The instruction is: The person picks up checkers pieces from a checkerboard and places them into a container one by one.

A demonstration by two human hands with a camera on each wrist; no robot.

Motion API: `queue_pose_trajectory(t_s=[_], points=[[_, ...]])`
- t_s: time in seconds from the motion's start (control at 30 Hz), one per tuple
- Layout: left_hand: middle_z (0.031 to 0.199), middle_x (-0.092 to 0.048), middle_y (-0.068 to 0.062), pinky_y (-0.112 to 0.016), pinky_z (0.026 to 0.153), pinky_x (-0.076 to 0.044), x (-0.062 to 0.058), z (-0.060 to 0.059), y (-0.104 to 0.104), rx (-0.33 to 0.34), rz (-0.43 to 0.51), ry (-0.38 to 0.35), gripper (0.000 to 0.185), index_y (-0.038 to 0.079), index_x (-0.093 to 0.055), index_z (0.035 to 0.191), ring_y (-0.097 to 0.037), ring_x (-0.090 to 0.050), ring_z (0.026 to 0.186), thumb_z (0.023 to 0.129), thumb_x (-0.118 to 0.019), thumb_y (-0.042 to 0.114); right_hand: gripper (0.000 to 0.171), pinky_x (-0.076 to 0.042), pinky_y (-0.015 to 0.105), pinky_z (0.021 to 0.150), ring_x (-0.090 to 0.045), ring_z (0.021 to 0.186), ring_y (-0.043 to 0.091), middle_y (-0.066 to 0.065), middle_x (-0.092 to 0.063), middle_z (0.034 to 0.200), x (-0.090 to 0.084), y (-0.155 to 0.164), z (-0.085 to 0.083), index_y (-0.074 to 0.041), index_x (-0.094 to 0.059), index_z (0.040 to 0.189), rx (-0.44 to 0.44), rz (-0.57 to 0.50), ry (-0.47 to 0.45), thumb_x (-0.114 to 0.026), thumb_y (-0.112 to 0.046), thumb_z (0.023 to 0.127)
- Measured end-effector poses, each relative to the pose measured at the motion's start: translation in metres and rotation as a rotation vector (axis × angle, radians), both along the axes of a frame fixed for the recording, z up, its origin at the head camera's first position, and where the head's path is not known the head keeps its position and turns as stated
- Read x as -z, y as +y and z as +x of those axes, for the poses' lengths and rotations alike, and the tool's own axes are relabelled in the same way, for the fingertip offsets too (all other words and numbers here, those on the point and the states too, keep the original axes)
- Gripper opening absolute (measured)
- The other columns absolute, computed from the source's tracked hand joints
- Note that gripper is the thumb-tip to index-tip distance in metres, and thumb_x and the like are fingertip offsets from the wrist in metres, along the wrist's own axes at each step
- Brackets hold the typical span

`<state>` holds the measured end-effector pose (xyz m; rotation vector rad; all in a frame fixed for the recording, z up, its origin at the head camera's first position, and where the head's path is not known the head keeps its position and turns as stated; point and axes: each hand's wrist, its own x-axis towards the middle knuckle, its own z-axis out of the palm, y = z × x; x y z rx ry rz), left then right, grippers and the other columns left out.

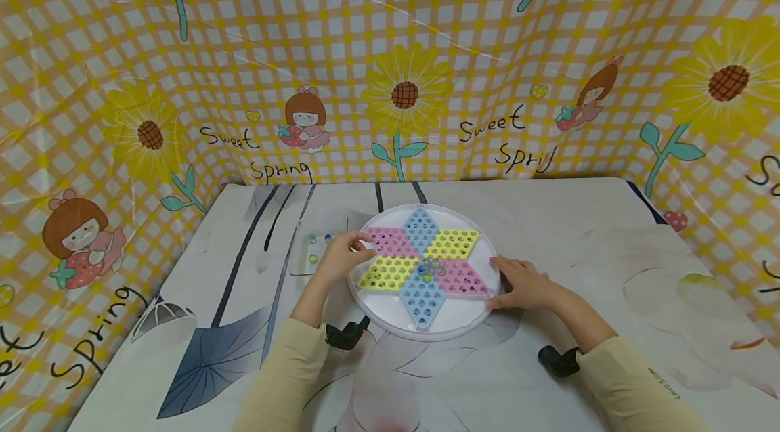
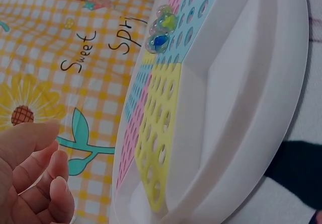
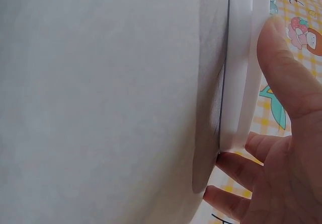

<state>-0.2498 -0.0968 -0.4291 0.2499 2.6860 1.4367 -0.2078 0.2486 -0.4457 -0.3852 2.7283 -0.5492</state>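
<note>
From the head view I have a round white game board (image 1: 424, 324) lying flat on the table, near the middle of its width and somewhat toward the front edge. Its face carries a six-pointed star of perforated diamonds in blue, pink and yellow, and a small cluster of glass marbles (image 1: 430, 268) sits at the star's centre. The board is round, so it has no long axis to speak of; what matters is that it lies squarely between my two hands, each at one side of the rim.

My left hand (image 1: 340, 257) is at the board's left rim, on the side toward the table's left edge, fingertips reaching onto the pink diamond. In the left wrist view its fingers (image 2: 37, 183) look loosely curled and apart from the rim (image 2: 261, 108), holding nothing, so I read this grip as released, touching the board at most.

My right hand (image 1: 523, 285) lies at the board's right rim. In the right wrist view the thumb (image 3: 283, 68) presses on the upper edge of the rim (image 3: 240, 73) while the other fingers tuck under it, so this grip is grasping the board at its edge. That makes the right hand the one with real hold; the left is just beside the rim and equally near.

Beyond the left hand, toward the table's left edge, a clear tray (image 1: 309, 252) holds a few loose marbles (image 1: 313, 258).
</note>
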Motion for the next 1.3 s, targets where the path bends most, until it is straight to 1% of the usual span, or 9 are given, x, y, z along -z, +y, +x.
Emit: queue_pose_trajectory(t_s=[0.23, 0.37, 0.47, 0.63, 0.8, 0.9, 1.1, 1.17, 1.3], points=[[0.080, -0.057, -0.005, -0.023, 0.057, -0.038, -0.003, 0.002, 0.004, 0.005, 0.003, -0.005, 0.030, 0.003, -0.062, 0.108, -0.015, -0.047, 0.070, 0.083, -0.067, 0.018, 0.098, -0.016, 0.078, 0.084, -0.021, 0.121, 0.055, 0.033, -0.026, 0.139, -0.003, -0.001, 0.002, 0.007, -0.027, 0.137, 0.001, 0.002, 0.000, -0.069, -0.053, 0.072], [0.079, -0.057, -0.005, -0.023, 0.058, -0.039, -0.007, 0.002, 0.010, 0.040, 0.004, 0.014, 0.026, 0.004, -0.063, 0.104, -0.015, -0.049, 0.071, 0.082, -0.067, 0.017, 0.097, -0.016, 0.078, 0.084, -0.022, 0.121, 0.055, 0.034, -0.026, 0.139, -0.004, -0.001, 0.003, 0.007, -0.026, 0.137, -0.002, -0.002, 0.000, -0.069, -0.051, 0.073], [0.079, -0.057, -0.004, -0.022, 0.060, -0.040, -0.008, 0.001, 0.015, 0.066, -0.004, 0.009, 0.025, 0.004, -0.063, 0.103, -0.015, -0.050, 0.072, 0.082, -0.068, 0.017, 0.097, -0.017, 0.078, 0.084, -0.022, 0.121, 0.056, 0.034, -0.026, 0.139, -0.004, 0.000, 0.003, 0.007, -0.026, 0.137, -0.004, 0.000, 0.003, -0.070, -0.051, 0.073], [0.079, -0.057, -0.003, -0.022, 0.061, -0.040, -0.002, -0.001, 0.023, 0.116, -0.012, 0.013, 0.027, 0.004, -0.063, 0.105, -0.014, -0.049, 0.072, 0.083, -0.067, 0.019, 0.097, -0.016, 0.078, 0.084, -0.022, 0.121, 0.055, 0.034, -0.026, 0.139, -0.002, 0.000, 0.002, 0.007, -0.026, 0.137, -0.003, 0.000, 0.005, -0.069, -0.051, 0.073], [0.080, -0.056, -0.003, -0.021, 0.060, -0.040, 0.002, 0.001, 0.036, 0.172, 0.001, 0.003, 0.027, 0.004, -0.063, 0.106, -0.013, -0.048, 0.071, 0.083, -0.066, 0.018, 0.097, -0.016, 0.078, 0.084, -0.022, 0.121, 0.055, 0.034, -0.027, 0.139, -0.001, 0.000, 0.002, 0.007, -0.026, 0.137, -0.008, 0.005, 0.010, -0.069, -0.051, 0.073], [0.079, -0.055, -0.002, -0.020, 0.058, -0.039, 0.006, 0.001, 0.044, 0.196, -0.020, -0.004, 0.026, 0.005, -0.063, 0.104, -0.011, -0.046, 0.069, 0.083, -0.067, 0.019, 0.097, -0.017, 0.078, 0.084, -0.022, 0.121, 0.055, 0.034, -0.027, 0.138, -0.001, 0.000, 0.002, 0.006, -0.027, 0.137, -0.011, 0.009, 0.015, -0.069, -0.051, 0.073], [0.075, -0.052, 0.002, -0.018, 0.055, -0.036, 0.015, 0.001, 0.060, 0.215, -0.064, 0.000, 0.022, 0.006, -0.064, 0.100, -0.009, -0.044, 0.066, 0.081, -0.069, 0.017, 0.097, -0.017, 0.078, 0.084, -0.022, 0.121, 0.055, 0.034, -0.027, 0.138, -0.001, 0.000, 0.002, 0.007, -0.027, 0.137, -0.007, 0.002, 0.015, -0.069, -0.052, 0.072], [0.074, -0.051, 0.001, -0.018, 0.054, -0.036, 0.016, 0.001, 0.065, 0.222, -0.063, -0.004, 0.021, 0.005, -0.064, 0.098, -0.010, -0.044, 0.065, 0.081, -0.069, 0.015, 0.098, -0.016, 0.078, 0.084, -0.022, 0.122, 0.055, 0.034, -0.027, 0.139, 0.001, 0.000, 0.001, 0.007, -0.027, 0.137, -0.005, -0.002, 0.015, -0.069, -0.052, 0.072], [0.072, -0.050, 0.002, -0.019, 0.055, -0.035, 0.020, 0.003, 0.072, 0.233, -0.091, -0.030, 0.019, 0.007, -0.065, 0.096, -0.010, -0.044, 0.065, 0.079, -0.070, 0.014, 0.098, -0.016, 0.078, 0.084, -0.021, 0.122, 0.055, 0.033, -0.026, 0.139, 0.003, 0.001, -0.001, 0.006, -0.027, 0.138, -0.003, -0.007, 0.015, -0.068, -0.054, 0.072]])
